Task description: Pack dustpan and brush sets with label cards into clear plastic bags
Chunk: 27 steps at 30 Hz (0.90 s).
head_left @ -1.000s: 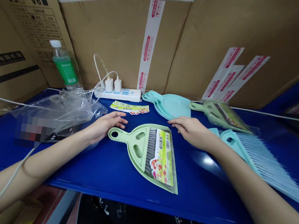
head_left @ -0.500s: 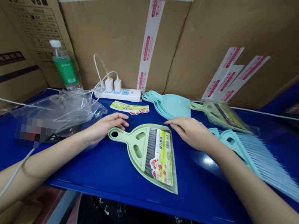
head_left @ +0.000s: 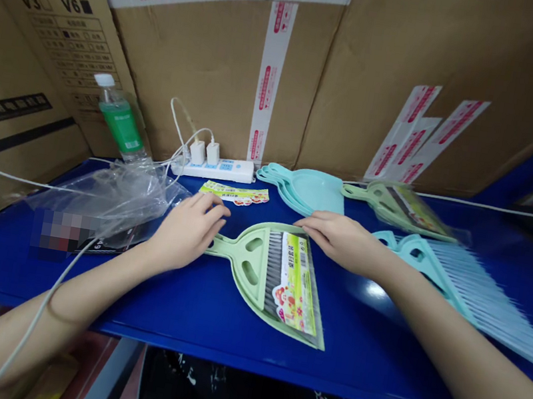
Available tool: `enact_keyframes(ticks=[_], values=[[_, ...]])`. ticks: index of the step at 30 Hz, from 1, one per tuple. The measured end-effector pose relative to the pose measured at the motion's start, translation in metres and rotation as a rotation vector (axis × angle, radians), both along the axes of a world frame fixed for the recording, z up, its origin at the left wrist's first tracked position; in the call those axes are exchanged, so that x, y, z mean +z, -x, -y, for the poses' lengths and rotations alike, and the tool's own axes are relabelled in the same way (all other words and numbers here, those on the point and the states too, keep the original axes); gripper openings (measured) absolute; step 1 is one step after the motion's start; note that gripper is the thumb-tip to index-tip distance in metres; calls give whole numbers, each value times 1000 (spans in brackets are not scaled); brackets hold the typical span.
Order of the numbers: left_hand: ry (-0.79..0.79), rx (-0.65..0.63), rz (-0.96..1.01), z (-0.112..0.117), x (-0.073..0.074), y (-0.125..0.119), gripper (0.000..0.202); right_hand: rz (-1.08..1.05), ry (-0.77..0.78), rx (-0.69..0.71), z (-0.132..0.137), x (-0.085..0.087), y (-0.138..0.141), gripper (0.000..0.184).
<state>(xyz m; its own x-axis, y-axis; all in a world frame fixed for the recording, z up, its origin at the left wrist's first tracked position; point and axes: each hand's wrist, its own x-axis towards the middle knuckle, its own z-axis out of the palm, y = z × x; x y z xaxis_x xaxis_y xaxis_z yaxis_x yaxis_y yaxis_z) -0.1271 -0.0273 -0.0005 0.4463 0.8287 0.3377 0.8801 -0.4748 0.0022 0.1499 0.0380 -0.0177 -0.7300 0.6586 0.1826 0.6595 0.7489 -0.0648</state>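
A light green dustpan (head_left: 238, 276) lies on the table with its handle to the left. Packed in it is a grey-bristled hand brush (head_left: 274, 268), with a printed card label (head_left: 298, 282) and what looks like clear plastic over the bristle end. My left hand (head_left: 191, 228) covers the handle's end, fingers bent around it; the grip is partly hidden. At the pan's far corner, my right hand (head_left: 341, 238) is closed, its fingertips pinched together on the rim. Just behind, light blue dustpans (head_left: 316, 190) lie stacked. Light blue brushes (head_left: 466, 278) rest beside my right forearm.
Another packed green dustpan (head_left: 397, 203) lies at the back right. Loose printed cards (head_left: 234, 193) lie before a white power strip (head_left: 223, 169). Crumpled clear plastic (head_left: 127, 187) and a green-labelled bottle (head_left: 123, 126) are at left. Cardboard boxes (head_left: 206, 68) wall the back; a white cable (head_left: 31, 324) crosses my left forearm.
My left hand has moved right and turned over onto the dustpan's handle, covering its hole. My right hand stays at the far corner. The view has shifted slightly.
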Motion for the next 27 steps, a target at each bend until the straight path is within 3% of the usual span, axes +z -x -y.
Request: enact_keyframes(ticks=[4,7,9,14,19,27], values=[[-246,387,-393,5,18,6,37,13,-25,-3,0,0,1,38],[-150,658,-482,8,27,13,40,20,-22,-9,0,0,1,38],[-28,742,-472,7,30,16,42,19,-23,-6,0,0,1,37],[151,803,-409,-1,34,21,43,33,-19,-16,-1,-2,0,35],[167,809,-398,-5,38,24,41,71,-24,-59,-1,-2,2,42],[147,772,-391,-14,40,34,35,44,-44,-33,2,1,3,35]])
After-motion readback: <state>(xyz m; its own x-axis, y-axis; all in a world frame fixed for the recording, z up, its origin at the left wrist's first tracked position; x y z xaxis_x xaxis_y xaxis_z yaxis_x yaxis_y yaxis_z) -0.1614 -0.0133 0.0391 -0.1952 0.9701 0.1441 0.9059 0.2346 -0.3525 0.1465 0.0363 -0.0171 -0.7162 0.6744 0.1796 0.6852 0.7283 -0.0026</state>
